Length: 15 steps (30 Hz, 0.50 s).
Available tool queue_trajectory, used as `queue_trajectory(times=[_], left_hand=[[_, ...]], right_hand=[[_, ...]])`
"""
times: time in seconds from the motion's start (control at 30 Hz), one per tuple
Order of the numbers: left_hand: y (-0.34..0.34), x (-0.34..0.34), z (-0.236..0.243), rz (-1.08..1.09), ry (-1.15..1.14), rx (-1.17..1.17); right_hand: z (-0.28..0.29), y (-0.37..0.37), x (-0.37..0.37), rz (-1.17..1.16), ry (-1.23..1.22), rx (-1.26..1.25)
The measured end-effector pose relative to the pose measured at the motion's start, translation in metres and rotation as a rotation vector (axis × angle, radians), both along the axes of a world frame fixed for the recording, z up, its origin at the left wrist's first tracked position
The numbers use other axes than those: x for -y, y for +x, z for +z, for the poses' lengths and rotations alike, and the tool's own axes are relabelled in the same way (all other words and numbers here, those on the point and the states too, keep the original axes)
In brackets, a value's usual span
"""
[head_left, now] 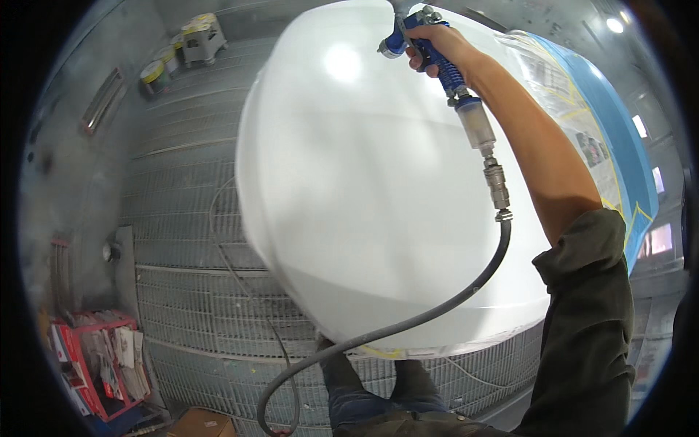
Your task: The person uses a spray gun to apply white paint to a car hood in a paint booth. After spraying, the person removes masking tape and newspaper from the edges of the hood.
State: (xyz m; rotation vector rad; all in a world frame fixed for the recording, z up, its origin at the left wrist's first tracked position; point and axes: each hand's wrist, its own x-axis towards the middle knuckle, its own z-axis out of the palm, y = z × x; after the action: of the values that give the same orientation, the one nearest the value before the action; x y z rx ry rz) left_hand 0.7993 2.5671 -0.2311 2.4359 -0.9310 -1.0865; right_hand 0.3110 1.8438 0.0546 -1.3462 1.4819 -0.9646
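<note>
My right hand [429, 51] grips a blue spray gun [397, 40] at the top, with a cylindrical filter [477, 124] and metal coupling [497, 186] below its handle. A dark rubber hose [459, 297] runs from the coupling down to a loop at lower left. The gun is over a large glossy white curved panel [349, 182], which has masking plastic [568, 95] and blue masking [626, 146] along its right side. At the loop's bottom, a small skin-coloured patch [280, 431] may be my left hand; its fingers cannot be made out.
Grated floor [175, 204] surrounds the panel's left and lower sides, with a thin hose [247, 291] across it. A white step stool [200, 40] and cans [154, 76] stand at upper left. A red rack [102, 364] and cardboard box [200, 422] sit at lower left.
</note>
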Motion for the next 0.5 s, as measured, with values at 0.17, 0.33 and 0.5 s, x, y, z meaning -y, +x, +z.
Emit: queue_trajectory(times=[0.17,0.33,0.5], left_hand=[[-0.087,-0.031,0.013,-0.439,0.084,0.186],[-0.178,-0.036,0.027,-0.323,-0.053,-0.13],[-0.278,-0.016,0.048,-0.483,-0.169,-0.029]], right_hand=[[0.003,-0.147,-0.026,-0.07,-0.028,-0.031],[0.003,-0.273,-0.051,-0.165,0.011,-0.151],[-0.01,-0.396,-0.071,-0.226,0.001,-0.152]])
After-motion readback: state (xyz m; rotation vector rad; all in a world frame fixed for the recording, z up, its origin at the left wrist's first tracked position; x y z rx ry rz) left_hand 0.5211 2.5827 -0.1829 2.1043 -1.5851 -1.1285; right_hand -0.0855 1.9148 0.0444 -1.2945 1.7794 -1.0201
